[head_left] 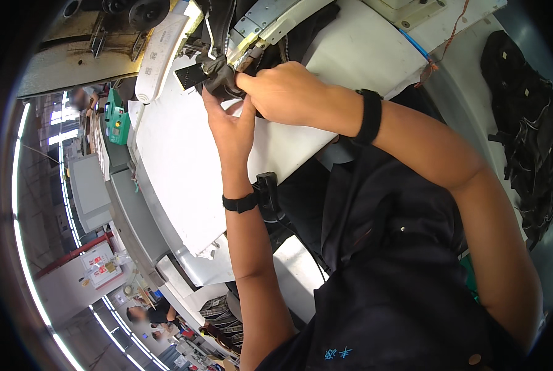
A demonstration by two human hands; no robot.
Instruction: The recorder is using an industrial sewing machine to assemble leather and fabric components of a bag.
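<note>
A bunched piece of dark fabric (218, 68) lies under the working end of a sewing machine (270, 25) at the top middle. My left hand (230, 127) reaches up to it from below, thumb and fingers closed on its near edge. From the right comes my right hand (289, 93), its fingers curled and pinching the same fabric close beside the machine's metal parts. The fingertips of both hands are partly hidden by the cloth. A small black perforated plate (190, 76) sits just left of the fabric. Both wrists wear black bands.
The white tabletop (177, 167) spreads left and below the hands. A pile of dark cloth pieces (523, 123) lies at the far right. A blue pen-like tool (414, 44) rests near a coppery thread. Farther left are a green device (117, 117) and another person (156, 314).
</note>
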